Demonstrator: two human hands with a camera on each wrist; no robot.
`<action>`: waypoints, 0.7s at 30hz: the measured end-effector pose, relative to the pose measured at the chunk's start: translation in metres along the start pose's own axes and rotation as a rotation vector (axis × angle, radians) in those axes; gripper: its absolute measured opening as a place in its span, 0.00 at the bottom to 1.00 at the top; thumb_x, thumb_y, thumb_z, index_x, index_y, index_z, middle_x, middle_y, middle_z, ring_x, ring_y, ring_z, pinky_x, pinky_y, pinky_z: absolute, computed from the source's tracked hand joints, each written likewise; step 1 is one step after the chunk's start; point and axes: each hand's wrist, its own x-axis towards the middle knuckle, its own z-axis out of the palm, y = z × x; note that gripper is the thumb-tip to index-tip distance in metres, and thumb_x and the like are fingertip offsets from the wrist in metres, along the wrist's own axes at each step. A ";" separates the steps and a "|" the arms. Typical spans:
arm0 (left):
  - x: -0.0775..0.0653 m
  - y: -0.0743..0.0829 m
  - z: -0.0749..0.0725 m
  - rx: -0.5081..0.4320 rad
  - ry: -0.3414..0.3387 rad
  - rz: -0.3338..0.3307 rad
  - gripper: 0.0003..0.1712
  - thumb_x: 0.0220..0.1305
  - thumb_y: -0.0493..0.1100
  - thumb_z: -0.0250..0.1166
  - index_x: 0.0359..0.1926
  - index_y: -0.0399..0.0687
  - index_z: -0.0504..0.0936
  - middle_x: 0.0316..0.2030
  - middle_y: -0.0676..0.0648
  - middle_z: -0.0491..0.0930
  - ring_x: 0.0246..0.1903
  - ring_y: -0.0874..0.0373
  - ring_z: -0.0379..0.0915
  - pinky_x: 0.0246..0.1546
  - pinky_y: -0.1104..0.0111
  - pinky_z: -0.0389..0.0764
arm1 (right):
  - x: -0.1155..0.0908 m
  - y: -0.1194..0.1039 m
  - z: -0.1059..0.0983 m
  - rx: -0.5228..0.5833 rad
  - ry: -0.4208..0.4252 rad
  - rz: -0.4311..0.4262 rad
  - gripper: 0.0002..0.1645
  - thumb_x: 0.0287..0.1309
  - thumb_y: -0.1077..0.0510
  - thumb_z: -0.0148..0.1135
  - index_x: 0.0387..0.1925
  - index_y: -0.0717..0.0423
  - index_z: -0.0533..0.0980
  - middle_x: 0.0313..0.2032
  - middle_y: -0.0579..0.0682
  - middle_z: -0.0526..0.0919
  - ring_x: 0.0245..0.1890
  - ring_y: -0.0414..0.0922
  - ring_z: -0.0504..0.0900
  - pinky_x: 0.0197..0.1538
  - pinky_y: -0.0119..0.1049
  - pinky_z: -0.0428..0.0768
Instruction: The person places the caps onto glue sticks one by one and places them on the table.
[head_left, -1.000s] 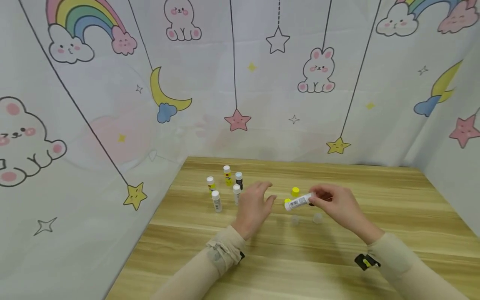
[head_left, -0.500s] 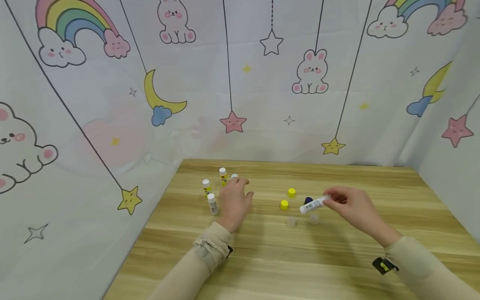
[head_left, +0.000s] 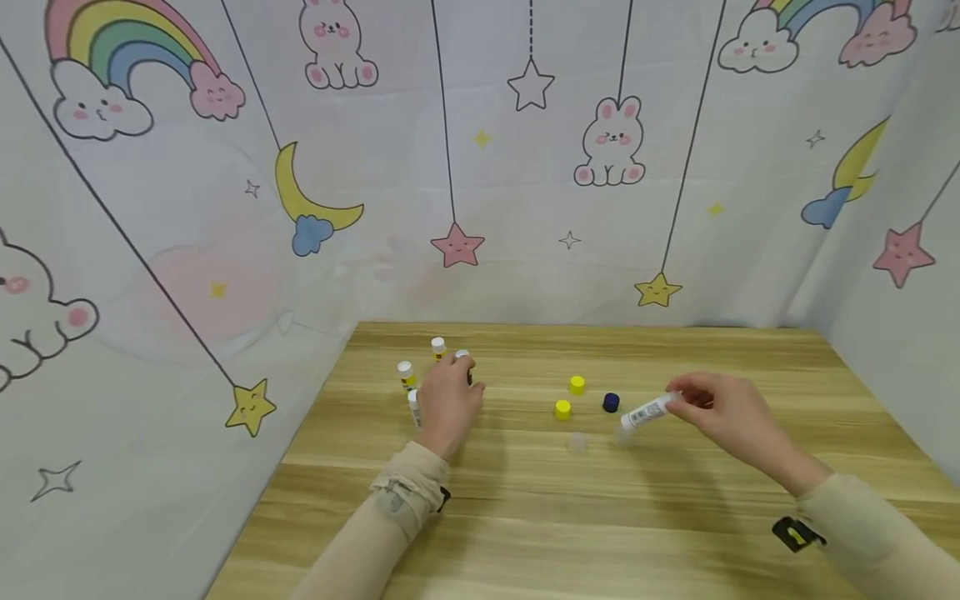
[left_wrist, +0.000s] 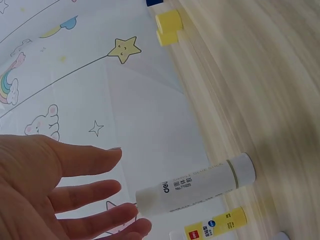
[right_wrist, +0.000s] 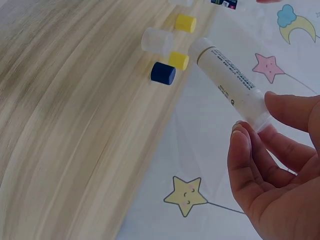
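Note:
My right hand [head_left: 738, 417] pinches one end of a white glue stick [head_left: 648, 412] between thumb and fingers, holding it tilted above the table. In the right wrist view, this glue stick [right_wrist: 230, 82] shows small print along its side. My left hand [head_left: 448, 404] is over the group of standing glue sticks, fingers spread. The left wrist view has a white glue stick [left_wrist: 197, 185] upright just beyond the fingertips; whether they touch it I cannot tell. A yellow-labelled glue stick [left_wrist: 217, 223] stands beside it. Other glue sticks [head_left: 406, 377] are partly hidden by the left hand.
On the wooden table [head_left: 540, 517] between the hands lie two yellow caps [head_left: 562, 410], a dark blue cap [head_left: 611, 402] and clear caps [head_left: 577, 442]. A white patterned curtain [head_left: 525, 208] hangs behind and at both sides.
The left hand has moved left to the standing glue sticks. My right hand has moved right, away from the left, still pinching the white glue stick. The view has shifted slightly.

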 end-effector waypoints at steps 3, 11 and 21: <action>0.001 -0.004 0.003 0.000 -0.023 -0.005 0.17 0.54 0.41 0.78 0.46 0.45 0.86 0.42 0.45 0.82 0.36 0.46 0.80 0.29 0.54 0.81 | -0.003 0.004 -0.005 -0.024 0.003 0.003 0.13 0.62 0.52 0.71 0.45 0.54 0.84 0.33 0.44 0.85 0.31 0.42 0.82 0.29 0.34 0.79; -0.001 -0.012 0.005 -0.008 -0.096 -0.013 0.20 0.55 0.32 0.75 0.50 0.44 0.85 0.50 0.42 0.82 0.43 0.44 0.81 0.29 0.56 0.83 | -0.014 0.013 -0.021 -0.093 0.005 -0.017 0.14 0.60 0.54 0.72 0.44 0.57 0.84 0.30 0.42 0.84 0.29 0.39 0.82 0.29 0.33 0.78; -0.001 -0.021 0.006 -0.009 -0.111 -0.045 0.24 0.54 0.28 0.71 0.54 0.44 0.84 0.47 0.42 0.82 0.40 0.46 0.80 0.28 0.55 0.81 | -0.024 0.028 -0.054 -0.198 0.006 -0.005 0.16 0.60 0.53 0.73 0.44 0.59 0.84 0.29 0.41 0.84 0.27 0.36 0.80 0.26 0.33 0.74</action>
